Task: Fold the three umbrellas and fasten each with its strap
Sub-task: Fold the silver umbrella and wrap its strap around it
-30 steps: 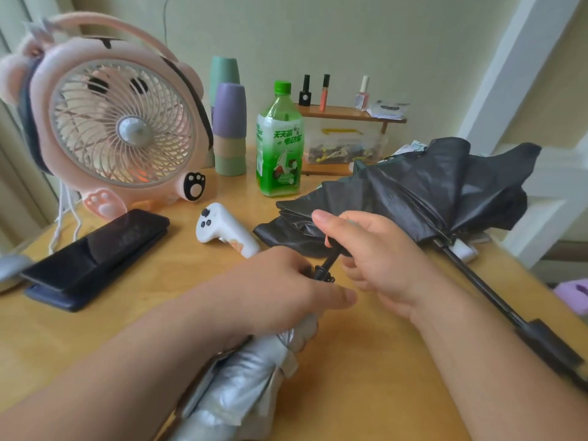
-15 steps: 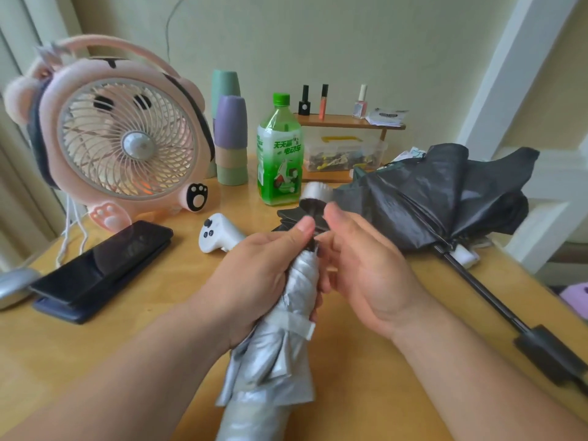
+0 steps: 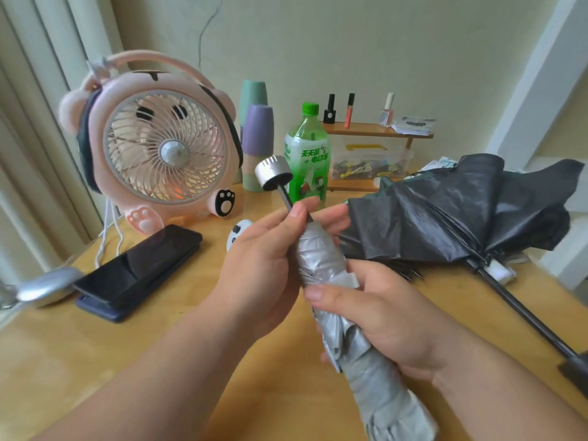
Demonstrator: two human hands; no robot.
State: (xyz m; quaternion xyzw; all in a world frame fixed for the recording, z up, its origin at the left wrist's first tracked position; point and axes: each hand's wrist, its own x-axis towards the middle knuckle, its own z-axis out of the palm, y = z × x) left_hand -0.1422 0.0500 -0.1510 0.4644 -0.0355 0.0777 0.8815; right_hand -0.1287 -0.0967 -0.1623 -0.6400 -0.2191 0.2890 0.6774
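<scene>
left grip (image 3: 264,268): clamped round silver umbrella (image 3: 321,256) — upper end
right grip (image 3: 388,323): clamped lower on it — thumb beside strap (image 3: 346,278)

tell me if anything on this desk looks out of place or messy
The black umbrella lies half-collapsed on the table at the right, canopy crumpled and loose, shaft jutting toward the edge. Nothing looks spilled.

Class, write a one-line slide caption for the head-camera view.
Left hand and right hand grip a rolled silver umbrella; a black umbrella lies unfastened on the table.
</scene>
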